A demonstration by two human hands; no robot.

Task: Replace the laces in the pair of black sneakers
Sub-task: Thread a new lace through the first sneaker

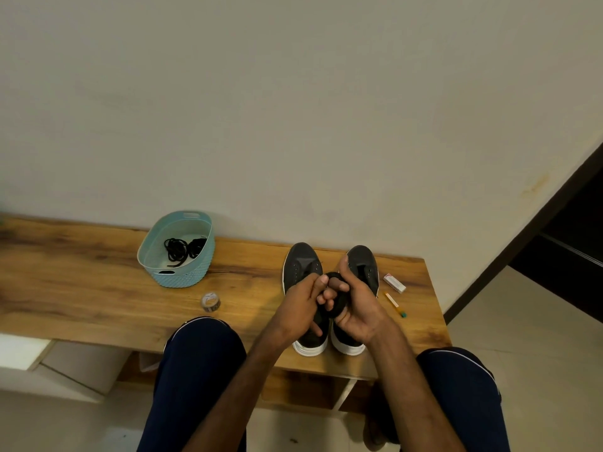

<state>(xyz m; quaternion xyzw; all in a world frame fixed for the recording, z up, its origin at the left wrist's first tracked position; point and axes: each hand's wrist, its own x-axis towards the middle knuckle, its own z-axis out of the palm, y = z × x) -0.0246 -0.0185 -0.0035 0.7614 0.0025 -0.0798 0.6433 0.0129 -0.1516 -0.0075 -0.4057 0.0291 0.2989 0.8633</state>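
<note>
Holding the coiled black lace (337,303) above the sneakers (301,261), I curl my right hand (357,309) round it while fingers (323,299) of my left hand (298,309) pinch its edge.

Open bench (98,288) lies between basket (187,279) and sneakers (301,257), broken by a tape roll (211,301); the wall (293,125) closes behind.

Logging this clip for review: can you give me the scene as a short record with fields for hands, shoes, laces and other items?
hands: left hand and right hand both hold a coiled black lace above the shoes
shoes: two black sneakers side by side on the wooden bench, eyelets look unlaced
basket: blue basket holds loose black laces
other items: tape roll, small box, pen-like stick on the bench
</note>
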